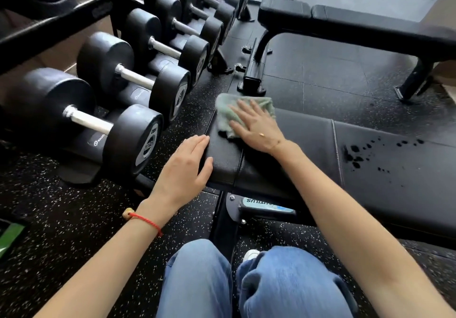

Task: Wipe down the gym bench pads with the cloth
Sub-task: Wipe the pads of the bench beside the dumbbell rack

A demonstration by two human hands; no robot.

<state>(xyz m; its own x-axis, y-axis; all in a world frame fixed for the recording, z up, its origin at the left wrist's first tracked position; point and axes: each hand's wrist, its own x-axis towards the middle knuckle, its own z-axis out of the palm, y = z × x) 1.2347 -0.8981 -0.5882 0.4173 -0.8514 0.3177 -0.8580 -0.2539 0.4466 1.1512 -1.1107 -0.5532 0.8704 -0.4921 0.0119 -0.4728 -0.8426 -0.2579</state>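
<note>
A black padded gym bench [308, 145] runs from the centre to the right edge, split into a small seat pad and a longer back pad. A pale green cloth [228, 113] lies on the far corner of the seat pad. My right hand [256, 126] presses flat on the cloth, fingers spread. My left hand [183, 169] rests on the near left edge of the seat pad, fingers curled over its end. Dark wet droplets [357, 156] speckle the back pad further right.
A rack of black dumbbells [123, 95] lines the left side, close to the bench end. A second black bench [357, 24] stands behind. The floor is speckled black rubber [61, 206]. My knees in blue jeans [246, 280] are below the bench frame.
</note>
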